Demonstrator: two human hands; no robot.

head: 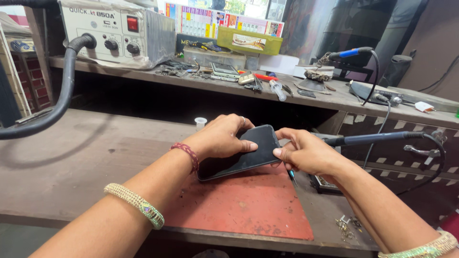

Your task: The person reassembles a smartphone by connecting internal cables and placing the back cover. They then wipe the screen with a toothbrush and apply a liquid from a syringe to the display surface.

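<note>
At ten o'clock a grey rework station [117, 29] sits on the upper shelf [334, 98], its black hose [57, 102] curving down toward nine; the left hand [221, 138] lies flat over a black smartphone [248, 152], fingers spread and pressing its top edge; the phone rests tilted above the red mat [248, 203] on the counter [57, 162]; toward three o'clock the right hand [306, 152] pinches the phone's right edge and also grips a small blue-tipped tool [292, 176]; a soldering iron [373, 138] lies beyond.
</note>
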